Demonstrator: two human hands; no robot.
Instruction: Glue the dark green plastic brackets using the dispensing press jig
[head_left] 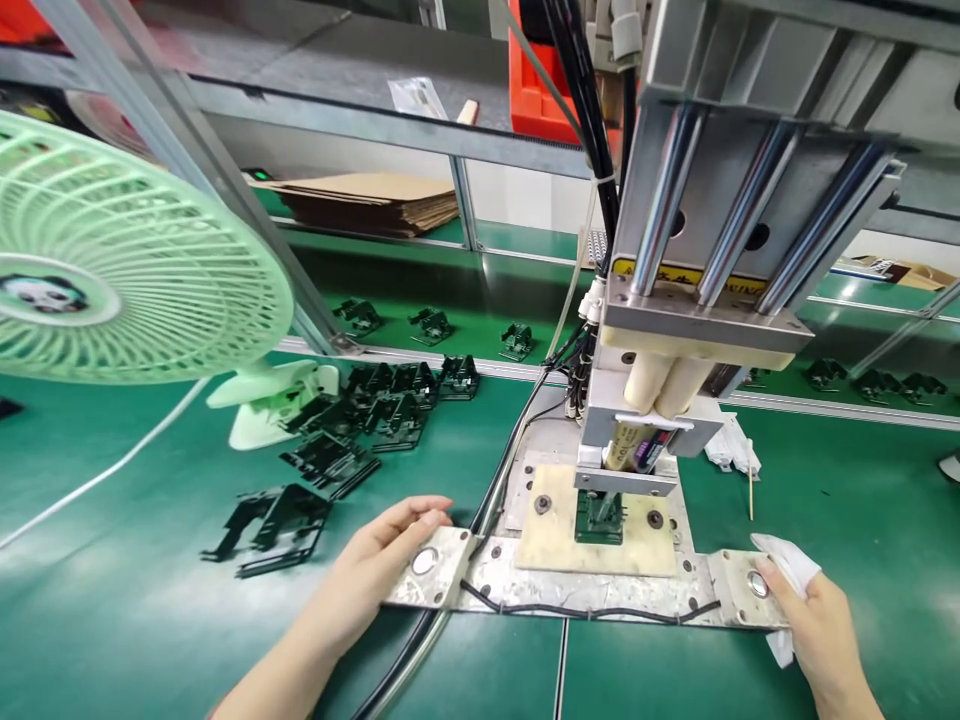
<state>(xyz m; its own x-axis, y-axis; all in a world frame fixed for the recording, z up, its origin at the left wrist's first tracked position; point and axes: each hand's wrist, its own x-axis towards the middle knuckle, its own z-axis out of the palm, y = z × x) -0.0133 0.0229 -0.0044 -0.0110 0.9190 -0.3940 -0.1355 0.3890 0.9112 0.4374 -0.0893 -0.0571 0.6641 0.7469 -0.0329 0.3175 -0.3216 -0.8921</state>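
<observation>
Cream plate (551,556) beneath the metal press (705,318) frames a dark part (600,528), likely to keep it lined up. The hands are well apart: the left hand (375,553), empty with fingers loosely bent, rests on the left button block (448,578); the right hand (825,625) grips a white cloth (795,565), its thumb at the right button (757,584). That spacing probably keeps both clear of the press. Similar parts (397,420) lie leftward on the tabletop (142,620), seemingly within reach.

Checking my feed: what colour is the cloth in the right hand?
The cloth is white; see the head view.
</observation>
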